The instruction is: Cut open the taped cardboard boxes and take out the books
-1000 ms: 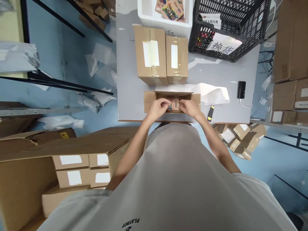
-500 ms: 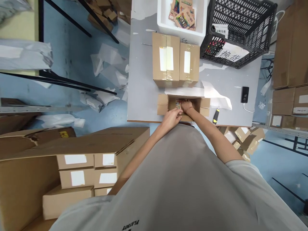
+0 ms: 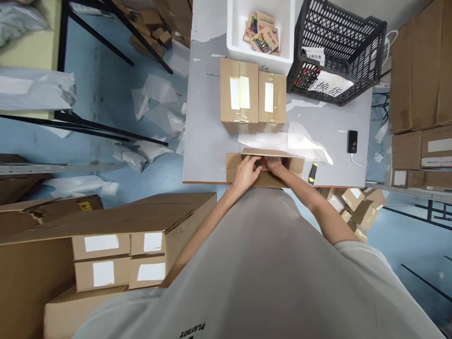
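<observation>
An open cardboard box [image 3: 270, 180] stands at the near edge of the table, its flaps spread out. My left hand [image 3: 247, 170] reaches over its left side, fingers curled and thumb bent toward them at the opening; whatever lies between them is too dark to name. Deeper inside the box is my right hand [image 3: 274, 165], its fingers hidden by the shadow and the walls. The contents around my fingers cannot be made out. To the right of the box lies a yellow and black box cutter [image 3: 312, 173].
Behind the box are white paper [image 3: 305, 142] and two taped cartons [image 3: 239, 96]. A white bin [image 3: 290, 35] holding small crayon packs and a black crate [image 3: 339, 61] stand farther back. A black device [image 3: 352, 141] lies right. A large carton [image 3: 190, 214] with labelled boxes is at lower left.
My left hand has moved left and forward, from the box's near edge into its opening. My right hand sits deeper in the box. The colourful item inside is now hidden. The view has shifted slightly.
</observation>
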`<action>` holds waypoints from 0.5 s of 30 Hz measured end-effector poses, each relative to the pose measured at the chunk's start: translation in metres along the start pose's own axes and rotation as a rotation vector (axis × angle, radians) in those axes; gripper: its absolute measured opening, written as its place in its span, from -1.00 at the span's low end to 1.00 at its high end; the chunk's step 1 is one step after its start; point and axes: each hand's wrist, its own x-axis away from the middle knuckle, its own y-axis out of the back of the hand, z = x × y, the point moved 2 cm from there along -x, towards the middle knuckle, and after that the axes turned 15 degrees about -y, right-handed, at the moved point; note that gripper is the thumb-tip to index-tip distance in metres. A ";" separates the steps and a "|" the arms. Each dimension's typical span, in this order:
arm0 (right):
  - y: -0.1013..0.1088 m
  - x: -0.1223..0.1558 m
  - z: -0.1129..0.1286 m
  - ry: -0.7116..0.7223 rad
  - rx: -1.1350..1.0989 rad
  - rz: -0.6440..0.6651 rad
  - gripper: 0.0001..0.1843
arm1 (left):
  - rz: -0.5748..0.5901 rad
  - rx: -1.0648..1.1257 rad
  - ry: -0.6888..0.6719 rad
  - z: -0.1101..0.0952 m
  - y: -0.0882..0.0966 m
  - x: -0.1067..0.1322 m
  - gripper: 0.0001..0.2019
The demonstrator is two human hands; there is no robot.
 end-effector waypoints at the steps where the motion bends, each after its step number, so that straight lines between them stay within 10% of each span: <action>1: 0.000 0.006 -0.001 -0.028 -0.010 -0.014 -0.52 | -0.018 -0.001 0.008 0.001 0.000 -0.001 -0.61; 10: 0.008 0.089 -0.057 -0.009 -0.496 -0.290 -0.83 | -0.087 0.090 -0.052 -0.004 0.005 -0.010 -0.60; 15: 0.036 0.117 -0.089 0.178 -1.066 -0.416 -0.57 | -0.069 0.138 -0.169 -0.024 0.013 -0.022 -0.67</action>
